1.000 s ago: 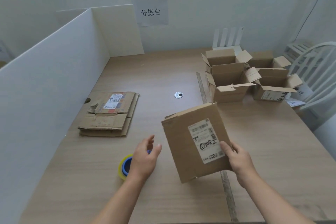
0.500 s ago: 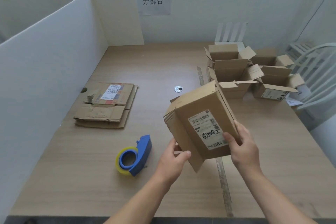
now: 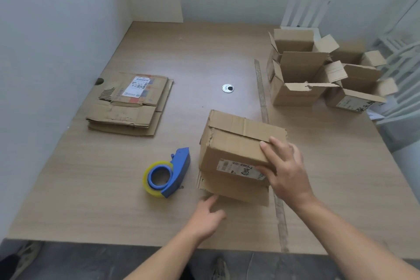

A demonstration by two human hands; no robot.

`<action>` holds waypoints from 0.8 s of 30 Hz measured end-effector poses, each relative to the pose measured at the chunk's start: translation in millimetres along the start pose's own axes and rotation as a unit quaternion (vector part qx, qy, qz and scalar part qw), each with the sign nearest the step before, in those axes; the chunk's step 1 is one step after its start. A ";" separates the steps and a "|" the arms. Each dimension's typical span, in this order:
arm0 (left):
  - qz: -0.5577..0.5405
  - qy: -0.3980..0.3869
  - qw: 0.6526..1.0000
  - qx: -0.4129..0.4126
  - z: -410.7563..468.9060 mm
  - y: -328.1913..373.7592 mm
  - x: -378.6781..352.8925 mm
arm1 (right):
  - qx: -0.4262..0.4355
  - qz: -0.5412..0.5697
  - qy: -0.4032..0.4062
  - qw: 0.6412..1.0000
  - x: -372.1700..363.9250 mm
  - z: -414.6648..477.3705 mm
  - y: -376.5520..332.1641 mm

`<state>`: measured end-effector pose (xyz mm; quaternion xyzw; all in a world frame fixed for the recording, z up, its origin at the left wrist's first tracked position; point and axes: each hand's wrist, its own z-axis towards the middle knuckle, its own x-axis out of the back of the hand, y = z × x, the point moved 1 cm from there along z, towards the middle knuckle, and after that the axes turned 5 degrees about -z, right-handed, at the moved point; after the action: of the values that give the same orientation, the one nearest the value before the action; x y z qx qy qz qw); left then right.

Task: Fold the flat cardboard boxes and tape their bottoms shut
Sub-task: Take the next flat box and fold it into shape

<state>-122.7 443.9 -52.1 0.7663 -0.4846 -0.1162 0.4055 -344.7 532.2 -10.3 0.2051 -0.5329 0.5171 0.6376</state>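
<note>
A brown cardboard box [image 3: 236, 143], opened into shape, stands on the table near its front edge with its flaps folded over on top and a white label on its near face. My right hand [image 3: 285, 168] grips the box's top right corner, fingers over the flap and thumb on the label. My left hand [image 3: 208, 216] reaches under the box's lower left flap, fingertips touching the cardboard. A blue tape dispenser with a yellowish roll [image 3: 167, 174] lies just left of the box.
A stack of flat cardboard boxes [image 3: 129, 104] lies at the left near a white partition [image 3: 45, 63]. Several folded open boxes [image 3: 302, 70] stand at the back right. A round metal grommet [image 3: 227, 88] sits mid-table. A white chair [image 3: 400, 57] is at the right.
The box went from held up in the air to standing on the table with its flaps folded over. My right hand shifted to its top corner; my left dropped to the lower flap.
</note>
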 end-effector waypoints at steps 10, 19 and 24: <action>-0.264 0.095 0.959 0.050 35.6 -1.1 47.3 | 0.018 0.068 -0.022 0.997 19.4 -0.2 25.3; -0.396 0.024 0.915 0.070 57.2 32.1 44.6 | -0.006 0.076 -0.013 0.997 27.2 1.3 26.8; -0.402 0.078 0.911 0.054 54.2 15.5 42.5 | 0.016 0.031 -0.002 0.999 23.9 0.6 17.4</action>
<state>-142.3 377.6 -66.5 0.9235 -0.1080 -0.1828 0.3194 -362.7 548.8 6.1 0.1995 -0.5315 0.5451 0.6168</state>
